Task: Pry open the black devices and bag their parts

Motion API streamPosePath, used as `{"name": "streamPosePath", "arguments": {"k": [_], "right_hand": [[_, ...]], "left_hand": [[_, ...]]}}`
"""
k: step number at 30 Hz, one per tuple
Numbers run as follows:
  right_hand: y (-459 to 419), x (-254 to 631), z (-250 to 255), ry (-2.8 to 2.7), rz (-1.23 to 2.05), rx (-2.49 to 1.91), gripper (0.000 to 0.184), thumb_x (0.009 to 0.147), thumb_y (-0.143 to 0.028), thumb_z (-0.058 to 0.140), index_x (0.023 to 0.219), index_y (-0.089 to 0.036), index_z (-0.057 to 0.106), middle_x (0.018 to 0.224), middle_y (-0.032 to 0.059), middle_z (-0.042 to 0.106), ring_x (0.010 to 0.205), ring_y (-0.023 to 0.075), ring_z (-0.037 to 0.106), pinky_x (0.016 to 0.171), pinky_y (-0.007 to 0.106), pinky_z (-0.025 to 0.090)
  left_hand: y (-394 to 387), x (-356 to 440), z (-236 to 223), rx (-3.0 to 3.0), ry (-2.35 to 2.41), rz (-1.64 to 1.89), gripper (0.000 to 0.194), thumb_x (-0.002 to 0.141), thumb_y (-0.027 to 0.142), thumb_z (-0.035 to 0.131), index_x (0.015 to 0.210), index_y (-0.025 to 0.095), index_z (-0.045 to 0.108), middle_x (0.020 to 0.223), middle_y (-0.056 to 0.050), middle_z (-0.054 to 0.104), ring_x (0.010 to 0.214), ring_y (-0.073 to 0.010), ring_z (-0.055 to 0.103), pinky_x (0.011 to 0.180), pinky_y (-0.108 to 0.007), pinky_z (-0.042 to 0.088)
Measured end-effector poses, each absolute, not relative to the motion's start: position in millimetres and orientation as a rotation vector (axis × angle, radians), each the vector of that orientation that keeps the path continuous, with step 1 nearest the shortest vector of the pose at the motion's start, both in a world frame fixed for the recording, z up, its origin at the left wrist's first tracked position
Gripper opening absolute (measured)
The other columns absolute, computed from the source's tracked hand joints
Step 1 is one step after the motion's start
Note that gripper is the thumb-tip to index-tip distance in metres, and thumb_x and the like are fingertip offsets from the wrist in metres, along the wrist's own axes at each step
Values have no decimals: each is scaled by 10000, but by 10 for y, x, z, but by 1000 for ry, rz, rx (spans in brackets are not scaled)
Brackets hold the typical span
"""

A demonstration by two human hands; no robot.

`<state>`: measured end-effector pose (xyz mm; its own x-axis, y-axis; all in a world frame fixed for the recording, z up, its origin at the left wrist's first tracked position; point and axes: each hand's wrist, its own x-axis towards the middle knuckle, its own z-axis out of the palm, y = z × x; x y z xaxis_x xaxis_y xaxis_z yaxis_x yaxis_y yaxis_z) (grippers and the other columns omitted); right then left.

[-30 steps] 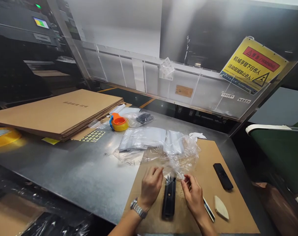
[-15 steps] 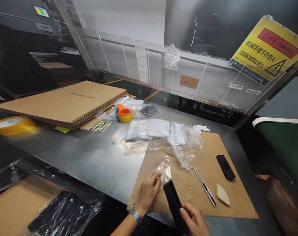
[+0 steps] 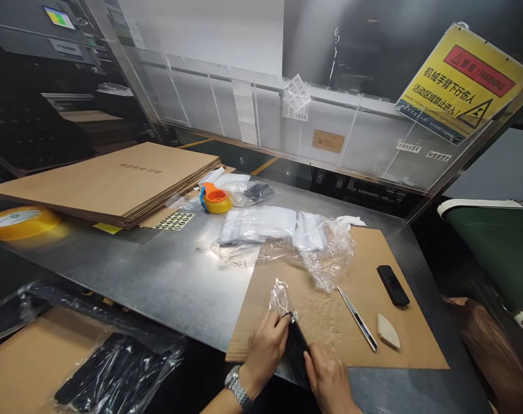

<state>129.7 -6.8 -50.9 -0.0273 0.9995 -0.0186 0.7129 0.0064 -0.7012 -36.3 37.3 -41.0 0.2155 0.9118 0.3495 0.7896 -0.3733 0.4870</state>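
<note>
My left hand (image 3: 264, 348), with a wristwatch, pinches a small clear plastic bag (image 3: 279, 298) at the top end of a long black device (image 3: 294, 349). My right hand (image 3: 325, 379) grips the lower end of that black device near the front edge of the cardboard sheet (image 3: 399, 351). The device tilts up off the cardboard. Part of it is hidden behind my fingers.
On the cardboard lie a thin black-and-white tool (image 3: 357, 318), a beige wedge (image 3: 388, 332) and a second black device (image 3: 393, 285). Behind are crumpled plastic bags (image 3: 325, 253), an orange tape dispenser (image 3: 214, 198), stacked cardboard sheets (image 3: 110, 184) and a yellow tape roll (image 3: 17, 221). A box with bagged black items (image 3: 110, 374) sits lower left.
Both hands drew the black device closer to the front edge. My left hand moved down onto its top end with the small bag, which now stands up above the device.
</note>
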Motion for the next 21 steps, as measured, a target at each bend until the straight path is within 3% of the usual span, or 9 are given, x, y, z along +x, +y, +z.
{"name": "streamPosePath", "arguments": {"k": [3,6,9,14,17,21], "right_hand": [[20,1311,-480,-1787,764,-1730,352,877,-467,354,870,-222,607,631,56,647,566,204,610,509,253,350],[101,1333,-461,-1731,812,-1722,352,901,-434,323,972,-181,558,467,-18,550,423,163,531,423,232,307],[102,1301,-420,-1688,828,-1718,383,902,-430,324,1088,-146,503,437,-50,508,400,157,509,406,229,303],[28,1228,-264,-1703,750,-1786,480,902,-415,299,1245,-104,423,651,56,651,554,217,612,521,273,381],[30,1256,-118,-1789,734,-1828,437,917,-403,250,1115,-148,544,788,115,679,680,247,645,574,285,386],[50,1389,187,-1865,835,-1780,344,897,-392,379,736,-206,619,590,37,619,564,180,586,529,247,351]], "left_hand": [[367,-388,-348,2404,1497,875,221,875,164,420,929,238,620,743,-18,587,703,-170,551,599,-266,453],[385,-458,-290,2435,1487,911,242,889,148,391,1017,201,590,748,-31,582,708,-173,551,607,-276,464],[357,-478,-234,2465,1448,950,252,896,129,368,1027,170,579,739,-41,578,701,-172,546,605,-280,470],[140,-334,-122,2562,1231,998,266,869,95,403,1064,169,568,736,-42,591,670,-165,534,592,-281,475],[78,-276,-47,2574,1111,1041,289,853,76,422,1100,149,552,797,-67,612,731,-173,557,621,-285,488],[167,-293,82,2443,1244,1027,218,871,95,414,996,141,587,712,-43,583,657,-160,548,564,-266,471]]}}
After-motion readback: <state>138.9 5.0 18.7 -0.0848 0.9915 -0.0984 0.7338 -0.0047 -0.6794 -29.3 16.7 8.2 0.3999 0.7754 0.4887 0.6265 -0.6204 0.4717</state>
